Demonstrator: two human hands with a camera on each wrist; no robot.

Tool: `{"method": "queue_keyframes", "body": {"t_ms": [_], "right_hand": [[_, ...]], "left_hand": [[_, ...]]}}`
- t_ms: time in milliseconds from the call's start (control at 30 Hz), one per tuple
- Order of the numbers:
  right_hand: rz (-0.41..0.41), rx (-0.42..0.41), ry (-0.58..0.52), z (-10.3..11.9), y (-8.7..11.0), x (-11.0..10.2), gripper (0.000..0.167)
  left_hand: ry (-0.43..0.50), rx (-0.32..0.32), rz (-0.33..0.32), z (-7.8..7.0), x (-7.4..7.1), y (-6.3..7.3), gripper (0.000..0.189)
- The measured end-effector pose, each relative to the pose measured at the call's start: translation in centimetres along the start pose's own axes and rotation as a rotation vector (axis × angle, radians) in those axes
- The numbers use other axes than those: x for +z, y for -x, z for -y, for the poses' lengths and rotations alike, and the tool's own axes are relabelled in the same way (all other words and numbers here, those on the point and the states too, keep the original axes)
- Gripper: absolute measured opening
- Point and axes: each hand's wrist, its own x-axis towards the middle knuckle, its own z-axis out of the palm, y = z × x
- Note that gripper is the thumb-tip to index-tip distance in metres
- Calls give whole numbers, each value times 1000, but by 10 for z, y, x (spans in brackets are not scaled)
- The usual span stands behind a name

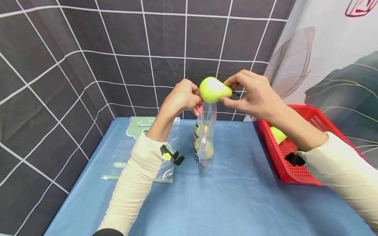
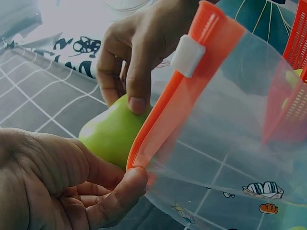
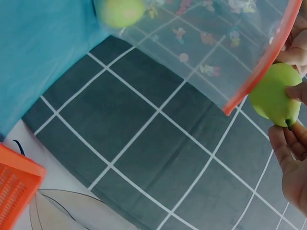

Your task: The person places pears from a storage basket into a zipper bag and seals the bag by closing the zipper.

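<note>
My left hand [image 1: 184,95] pinches the red zip edge of a clear zip bag [image 1: 209,114] at its top corner. The bag hangs upright, with a yellow-green fruit [image 1: 209,149] low inside it and small printed pictures on its side. A white slider [image 2: 188,55] sits on the zip strip in the left wrist view. Above the bag's mouth, my right hand [image 1: 254,93] holds a green pear [image 1: 212,89] between thumb and fingers near its stem end. The pear's round end is right beside the left hand's fingers and overlaps the bag's top edge in the left wrist view.
On the right stands a red perforated basket [image 1: 274,160] with a yellow-green fruit [image 1: 278,135] in it. A second clear bag [image 1: 121,150] with green print lies flat on the blue cloth [image 1: 236,196] at left. A dark gridded backdrop [image 1: 165,36] rises behind and left.
</note>
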Motion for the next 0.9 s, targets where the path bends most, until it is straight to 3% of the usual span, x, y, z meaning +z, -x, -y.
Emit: {"method": "queue_keyframes", "body": {"t_ms": [300, 533, 900], "right_hand": [[108, -17, 106, -6, 2, -7, 38], [227, 14, 146, -3, -4, -11, 35], [263, 42, 162, -3, -3, -10, 32]], "left_hand": [[7, -12, 7, -2, -2, 0, 22], [13, -24, 3, -4, -1, 1, 21], [7, -28, -6, -4, -1, 0, 23]]}}
